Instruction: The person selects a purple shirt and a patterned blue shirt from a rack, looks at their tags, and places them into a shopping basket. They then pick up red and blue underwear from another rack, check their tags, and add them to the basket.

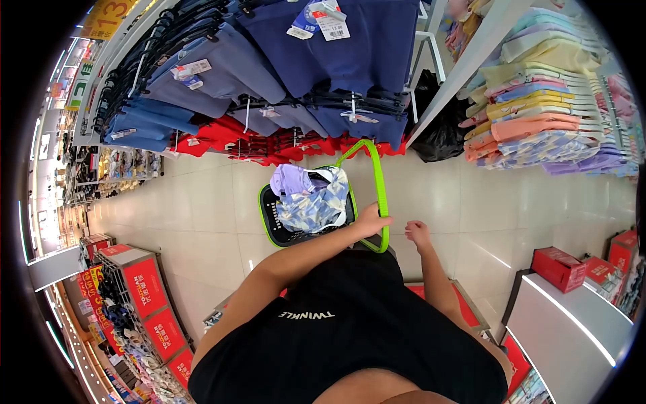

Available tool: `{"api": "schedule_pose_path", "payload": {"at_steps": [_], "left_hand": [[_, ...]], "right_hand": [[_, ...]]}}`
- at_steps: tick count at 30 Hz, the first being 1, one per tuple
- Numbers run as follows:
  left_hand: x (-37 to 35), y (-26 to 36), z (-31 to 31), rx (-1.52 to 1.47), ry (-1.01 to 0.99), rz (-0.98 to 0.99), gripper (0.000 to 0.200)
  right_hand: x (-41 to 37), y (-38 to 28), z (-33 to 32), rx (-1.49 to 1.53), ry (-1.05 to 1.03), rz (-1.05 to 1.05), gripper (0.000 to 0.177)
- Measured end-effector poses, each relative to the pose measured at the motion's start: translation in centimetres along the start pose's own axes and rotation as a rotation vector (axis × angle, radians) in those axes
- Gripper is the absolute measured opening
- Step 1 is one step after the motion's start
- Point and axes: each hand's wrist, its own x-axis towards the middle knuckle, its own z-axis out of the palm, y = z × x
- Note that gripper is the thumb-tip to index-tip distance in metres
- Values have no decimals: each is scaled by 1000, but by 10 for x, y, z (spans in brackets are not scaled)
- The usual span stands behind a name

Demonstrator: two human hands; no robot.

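Observation:
A black shopping basket (268,213) with a bright green rim is on the floor ahead of me. Its long green handle (379,176) is tilted out to the right, and my left hand (371,220) is wrapped round the lower part of it. Inside the basket lie a blue, white and yellow patterned garment (313,207) and a folded lilac garment (289,180). Just right of the handle, apart from it, my right hand (418,233) hangs with its fingers loosely curled, and nothing shows in it.
Racks of blue shorts (336,57) and red garments (225,137) stand ahead. Beyond a white post, pastel clothes (538,101) hang at right, near a black plastic bag (436,131). Red boxes (145,286) line the left; a white counter (562,323) stands at right. Pale tiles (202,195) cover the floor.

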Motion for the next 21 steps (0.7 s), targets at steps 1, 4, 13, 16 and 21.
{"api": "schedule_pose_path", "payload": {"at_steps": [1,4,13,16,21], "left_hand": [[-5,6,-2,8,22,6,31],[-16,1,-12,-24,-48,-29,30],[-58,-35,-91,-124,-98,-33,23],[-101,-27,-146,-197,-138,-78,19],[-163,-113,-263,-203,-183,-247,21]], "right_hand": [[2,-6,4,5,-5,-26,22],[2,-15,18,14,-6,-58,21],[6,3,62,-85,-23,-75,20],[7,38,85,-81,30,-41,18],[-8,123,143,-86,116,120,18]]}}
